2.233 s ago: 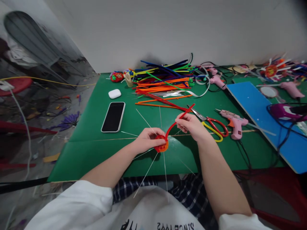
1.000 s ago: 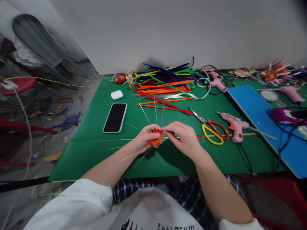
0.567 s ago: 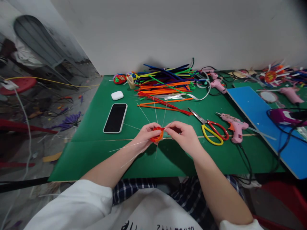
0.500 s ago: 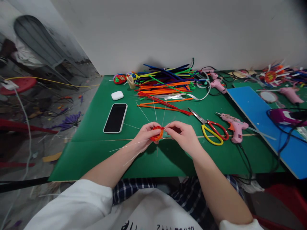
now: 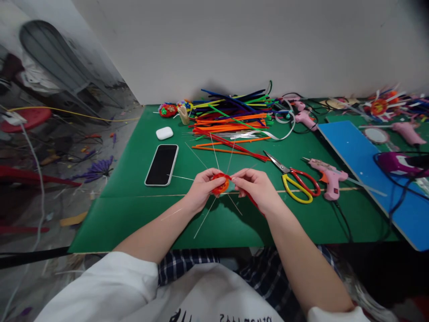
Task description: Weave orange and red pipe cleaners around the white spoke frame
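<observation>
Between my hands is a small round orange-and-red woven piece (image 5: 220,186), with thin stiff wires (image 5: 205,218) sticking out around it like spokes. My left hand (image 5: 205,188) pinches its left side, thumb on top. My right hand (image 5: 250,184) is closed at its right edge, thumb and forefinger pinching a red pipe cleaner (image 5: 255,204) whose free length trails below the palm. Just beyond my hands lie loose red pipe cleaners (image 5: 246,152) and orange ones (image 5: 231,129) on the green table (image 5: 134,219).
Scissors with red and yellow handles (image 5: 296,185) and a pink glue gun (image 5: 331,179) lie to the right, beside a blue board (image 5: 365,174). On the left are a phone (image 5: 161,165) and a white case (image 5: 164,133). Mixed pipe cleaners (image 5: 241,105) pile up against the wall.
The woven piece has turned in my left hand, so its wires point in different directions. The red pipe cleaner now shows trailing under my right hand.
</observation>
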`<state>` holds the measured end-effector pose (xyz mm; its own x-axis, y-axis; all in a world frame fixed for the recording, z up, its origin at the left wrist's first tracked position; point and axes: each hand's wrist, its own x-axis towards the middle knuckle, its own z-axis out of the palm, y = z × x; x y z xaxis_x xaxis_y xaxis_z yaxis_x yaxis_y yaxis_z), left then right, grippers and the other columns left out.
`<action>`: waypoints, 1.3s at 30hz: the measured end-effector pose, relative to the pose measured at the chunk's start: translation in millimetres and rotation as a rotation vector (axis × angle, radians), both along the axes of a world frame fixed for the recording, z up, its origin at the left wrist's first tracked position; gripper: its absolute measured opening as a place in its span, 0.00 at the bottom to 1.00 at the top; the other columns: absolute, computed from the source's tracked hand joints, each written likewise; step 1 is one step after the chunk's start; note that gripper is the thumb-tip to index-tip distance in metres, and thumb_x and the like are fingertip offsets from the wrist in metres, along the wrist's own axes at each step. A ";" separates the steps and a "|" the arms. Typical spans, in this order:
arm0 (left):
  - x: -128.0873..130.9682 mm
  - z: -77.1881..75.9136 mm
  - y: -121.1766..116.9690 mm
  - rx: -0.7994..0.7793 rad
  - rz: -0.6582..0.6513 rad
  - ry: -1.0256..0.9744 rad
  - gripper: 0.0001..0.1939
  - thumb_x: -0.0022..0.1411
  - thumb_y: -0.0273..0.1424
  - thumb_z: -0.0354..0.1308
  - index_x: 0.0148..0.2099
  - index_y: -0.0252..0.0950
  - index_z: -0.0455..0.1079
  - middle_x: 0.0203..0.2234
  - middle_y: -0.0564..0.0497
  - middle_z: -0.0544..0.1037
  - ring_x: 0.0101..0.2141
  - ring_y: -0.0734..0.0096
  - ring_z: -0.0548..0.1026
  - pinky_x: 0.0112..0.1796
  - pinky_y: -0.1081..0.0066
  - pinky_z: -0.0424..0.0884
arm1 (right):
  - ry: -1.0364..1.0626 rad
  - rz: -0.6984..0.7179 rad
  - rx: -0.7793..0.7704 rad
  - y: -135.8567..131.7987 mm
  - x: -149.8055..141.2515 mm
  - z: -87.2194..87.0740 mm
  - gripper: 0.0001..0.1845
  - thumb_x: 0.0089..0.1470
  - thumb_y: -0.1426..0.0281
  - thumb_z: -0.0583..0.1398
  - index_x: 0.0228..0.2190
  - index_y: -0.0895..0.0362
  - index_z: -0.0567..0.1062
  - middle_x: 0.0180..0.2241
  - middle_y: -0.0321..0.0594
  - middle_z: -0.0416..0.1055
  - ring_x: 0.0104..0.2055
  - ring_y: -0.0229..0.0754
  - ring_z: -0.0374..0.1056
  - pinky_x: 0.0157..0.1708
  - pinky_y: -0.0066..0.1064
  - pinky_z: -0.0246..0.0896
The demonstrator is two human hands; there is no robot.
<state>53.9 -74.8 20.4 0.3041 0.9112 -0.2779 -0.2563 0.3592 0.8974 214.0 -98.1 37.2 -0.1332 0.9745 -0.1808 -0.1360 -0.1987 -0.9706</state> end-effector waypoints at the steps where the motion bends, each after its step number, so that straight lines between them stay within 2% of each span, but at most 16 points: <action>1: 0.2 0.1 0.0 0.004 0.011 0.006 0.14 0.43 0.33 0.66 0.31 0.33 0.66 0.18 0.57 0.71 0.16 0.81 0.66 0.15 0.81 0.63 | 0.019 0.004 -0.007 0.0 -0.4 -0.6 0.10 0.41 0.65 0.64 0.27 0.58 0.75 0.19 0.31 0.68 0.16 0.29 0.59 0.18 0.23 0.58; 13: -0.1 -1.3 0.2 0.081 0.105 0.114 0.14 0.44 0.34 0.66 0.31 0.33 0.66 0.18 0.57 0.71 0.18 0.81 0.68 0.18 0.81 0.64 | 0.102 0.007 -0.056 0.3 -4.6 -1.1 0.11 0.40 0.67 0.65 0.29 0.59 0.75 0.21 0.33 0.70 0.17 0.28 0.60 0.18 0.22 0.60; 18: 0.3 -0.5 -0.9 0.144 0.116 0.165 0.13 0.46 0.34 0.64 0.30 0.33 0.65 0.18 0.57 0.71 0.18 0.83 0.68 0.19 0.82 0.65 | 0.117 -0.009 -0.071 0.1 -8.5 -3.6 0.14 0.38 0.66 0.66 0.30 0.59 0.75 0.22 0.34 0.70 0.21 0.31 0.64 0.18 0.23 0.61; 22: 0.0 -1.6 -1.4 0.177 0.119 0.193 0.13 0.48 0.35 0.63 0.29 0.33 0.64 0.18 0.57 0.72 0.19 0.81 0.70 0.21 0.81 0.67 | 0.088 -0.025 -0.025 -0.2 -12.6 -7.8 0.14 0.40 0.64 0.65 0.30 0.59 0.75 0.23 0.36 0.72 0.24 0.34 0.67 0.19 0.23 0.61; 31: 1.6 -3.4 -3.3 0.257 0.137 0.304 0.12 0.50 0.36 0.61 0.31 0.33 0.64 0.21 0.56 0.72 0.22 0.78 0.72 0.23 0.79 0.68 | 0.021 -0.111 0.006 -0.9 -20.9 -13.2 0.12 0.44 0.63 0.62 0.29 0.59 0.74 0.19 0.33 0.69 0.19 0.31 0.63 0.18 0.23 0.59; 34: 1.7 -0.3 -3.7 0.223 0.060 0.280 0.13 0.52 0.36 0.59 0.36 0.34 0.65 0.25 0.54 0.73 0.24 0.77 0.73 0.24 0.78 0.69 | -0.026 -0.112 0.023 0.2 -19.1 -12.6 0.11 0.45 0.63 0.62 0.28 0.59 0.74 0.19 0.34 0.69 0.20 0.32 0.63 0.19 0.23 0.59; 37: -3.4 4.2 -1.8 0.210 -0.122 0.213 0.18 0.52 0.35 0.59 0.46 0.37 0.63 0.30 0.51 0.74 0.26 0.75 0.73 0.24 0.77 0.69 | -0.068 -0.098 0.046 1.7 -12.7 -9.5 0.11 0.45 0.63 0.61 0.28 0.59 0.74 0.20 0.35 0.69 0.21 0.32 0.63 0.19 0.24 0.59; 39: -9.6 6.8 0.9 0.220 -0.243 0.134 0.25 0.51 0.32 0.60 0.51 0.39 0.61 0.38 0.48 0.73 0.31 0.71 0.73 0.25 0.76 0.69 | -0.081 -0.093 0.048 2.6 -6.6 -5.8 0.11 0.45 0.63 0.61 0.28 0.59 0.74 0.20 0.34 0.69 0.21 0.32 0.63 0.20 0.24 0.59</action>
